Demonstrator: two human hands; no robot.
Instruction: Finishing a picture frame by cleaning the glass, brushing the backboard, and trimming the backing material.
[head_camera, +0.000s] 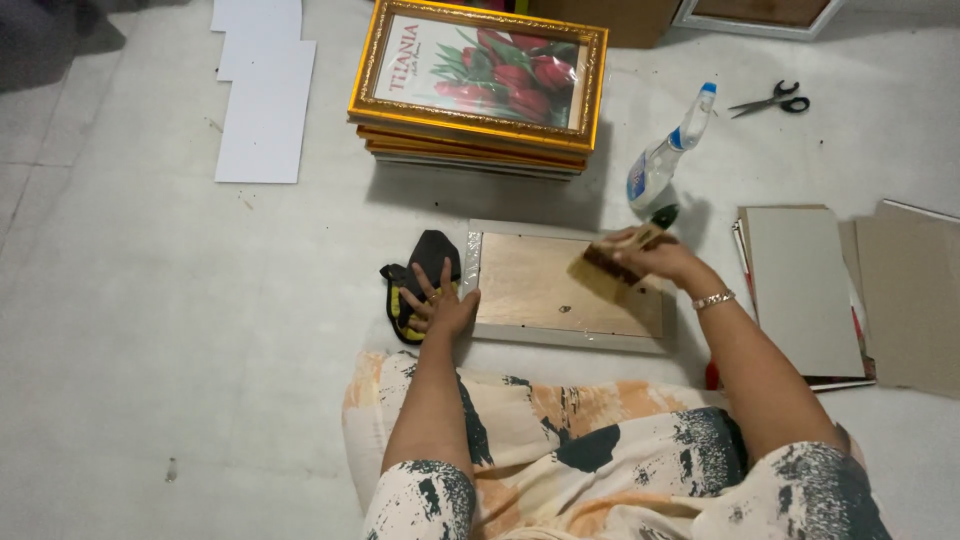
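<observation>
the left hand (440, 305) lies flat and open on the near left corner of the face-down picture frame (560, 290), fingers partly over a black-and-yellow cloth (415, 280) just beside it on the floor (200, 330). the frame's long axis runs left to right just ahead of the knees. at its far right edge the right hand (655, 255) is closed around a wide brush (610, 268), bristles down on the brown backing board, with a spray bottle (665, 155) and a stack of gold frames (480, 85) beyond.

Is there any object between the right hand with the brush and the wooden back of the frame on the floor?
Nothing visible does. The right hand holds the brush directly over the frame back. The spray bottle stands beyond the frame, and the left hand rests on a cloth at its left edge.
</observation>
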